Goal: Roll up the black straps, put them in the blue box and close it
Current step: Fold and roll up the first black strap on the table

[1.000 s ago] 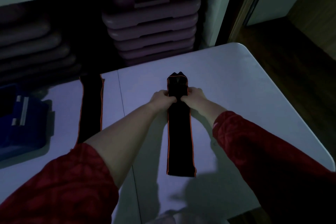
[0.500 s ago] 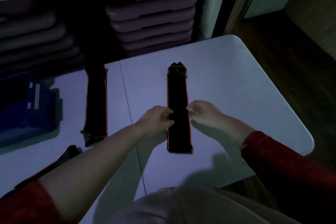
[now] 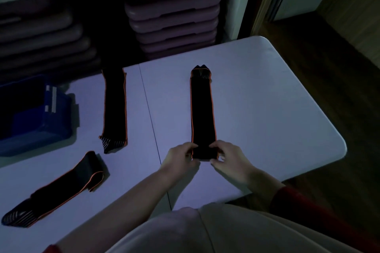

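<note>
On the white table, both hands pinch the near end of the middle strap: left hand on its left edge, right hand on its right. Two more straps lie flat further left, and the blue box sits open at far left.

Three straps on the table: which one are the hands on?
The right strap: left hand and right hand pinch its near end. The middle strap and the angled left strap lie untouched.
</note>
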Available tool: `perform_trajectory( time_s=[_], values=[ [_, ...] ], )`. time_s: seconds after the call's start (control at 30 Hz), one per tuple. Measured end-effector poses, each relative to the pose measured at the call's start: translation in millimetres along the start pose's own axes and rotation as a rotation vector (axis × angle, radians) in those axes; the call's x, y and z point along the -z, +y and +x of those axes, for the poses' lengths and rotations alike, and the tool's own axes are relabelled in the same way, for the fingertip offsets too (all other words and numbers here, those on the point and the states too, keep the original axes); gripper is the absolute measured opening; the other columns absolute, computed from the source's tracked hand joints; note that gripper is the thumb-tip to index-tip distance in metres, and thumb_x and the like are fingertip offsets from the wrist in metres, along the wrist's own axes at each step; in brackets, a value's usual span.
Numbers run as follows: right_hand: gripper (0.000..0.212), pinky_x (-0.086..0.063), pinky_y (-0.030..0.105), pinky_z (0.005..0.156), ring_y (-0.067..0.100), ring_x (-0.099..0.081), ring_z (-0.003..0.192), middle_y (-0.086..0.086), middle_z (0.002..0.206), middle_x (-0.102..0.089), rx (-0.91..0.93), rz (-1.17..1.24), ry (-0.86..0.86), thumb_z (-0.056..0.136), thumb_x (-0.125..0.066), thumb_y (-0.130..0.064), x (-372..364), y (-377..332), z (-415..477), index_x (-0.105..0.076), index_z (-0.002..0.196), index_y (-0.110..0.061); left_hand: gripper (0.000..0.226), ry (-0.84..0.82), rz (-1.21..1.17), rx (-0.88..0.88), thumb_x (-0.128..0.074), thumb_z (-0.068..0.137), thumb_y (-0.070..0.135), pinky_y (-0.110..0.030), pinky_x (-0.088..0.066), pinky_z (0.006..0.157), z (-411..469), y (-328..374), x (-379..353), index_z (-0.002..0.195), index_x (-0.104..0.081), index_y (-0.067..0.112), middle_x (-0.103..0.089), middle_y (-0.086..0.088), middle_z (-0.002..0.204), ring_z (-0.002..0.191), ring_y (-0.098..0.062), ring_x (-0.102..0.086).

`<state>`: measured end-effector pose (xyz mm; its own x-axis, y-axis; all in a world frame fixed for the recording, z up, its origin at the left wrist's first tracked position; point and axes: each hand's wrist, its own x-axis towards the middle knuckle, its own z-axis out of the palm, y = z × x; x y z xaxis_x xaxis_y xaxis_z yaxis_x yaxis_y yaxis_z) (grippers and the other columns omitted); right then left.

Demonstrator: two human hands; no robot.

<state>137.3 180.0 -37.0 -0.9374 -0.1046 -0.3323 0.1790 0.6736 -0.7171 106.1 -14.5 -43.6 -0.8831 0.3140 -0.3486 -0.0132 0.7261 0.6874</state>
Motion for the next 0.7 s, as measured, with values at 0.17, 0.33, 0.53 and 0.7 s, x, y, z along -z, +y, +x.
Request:
perform_trajectory(
  time_s=[0.17, 0.33, 0.53, 0.7],
  values=[
    [0.047, -0.038, 0.020, 0.080, 0.018, -0.061, 0.105, 0.003, 0.117, -0.063, 0.076, -0.159, 0.034, 0.089, -0.052, -0.011, -8.5, 1.1, -2.2, -0.047, 0.134, -0.022, 0.037, -0.073, 0.213, -0.140, -0.057, 0.088, 0.016, -0.027, -0.047, 0.084, 1.8, -1.2, 1.2, 0.124, -0.060, 0.020, -0.066, -0.007, 0.111, 0.102, -0.022, -0.062],
    [0.048, -0.054, 0.034, 0.082, 0.018, -0.066, 0.095, 0.008, 0.115, -0.066, 0.136, -0.213, 0.075, 0.092, -0.044, -0.013, -14.1, 7.1, -0.4, -0.037, 0.138, -0.026, 0.029, -0.088, 0.269, -0.155, -0.048, 0.094, 0.022, -0.027, -0.040, 0.074, 5.3, 0.7, -0.8, 0.121, -0.056, 0.015, -0.064, -0.010, 0.110, 0.098, -0.025, -0.060],
    [0.035, -0.051, 0.032, 0.085, 0.016, -0.065, 0.100, -0.001, 0.109, -0.072, 0.156, -0.139, 0.030, 0.095, -0.043, -0.015, -9.6, 14.6, 6.9, -0.043, 0.128, -0.026, 0.025, -0.091, 0.174, -0.097, -0.046, 0.097, 0.029, -0.025, -0.038, 0.074, 2.7, 4.5, 1.5, 0.118, -0.055, 0.017, -0.062, -0.005, 0.110, 0.098, -0.021, -0.059],
    [0.033, -0.040, 0.022, 0.081, 0.019, -0.062, 0.100, 0.005, 0.109, -0.065, 0.086, -0.129, 0.088, 0.095, -0.046, -0.019, -11.0, 20.0, 14.4, -0.059, 0.125, -0.020, 0.033, -0.031, 0.104, -0.064, -0.044, 0.099, 0.027, -0.032, -0.046, 0.074, 4.3, 7.3, -1.8, 0.130, -0.039, 0.018, -0.066, -0.010, 0.106, 0.092, -0.023, -0.062]
  ],
)
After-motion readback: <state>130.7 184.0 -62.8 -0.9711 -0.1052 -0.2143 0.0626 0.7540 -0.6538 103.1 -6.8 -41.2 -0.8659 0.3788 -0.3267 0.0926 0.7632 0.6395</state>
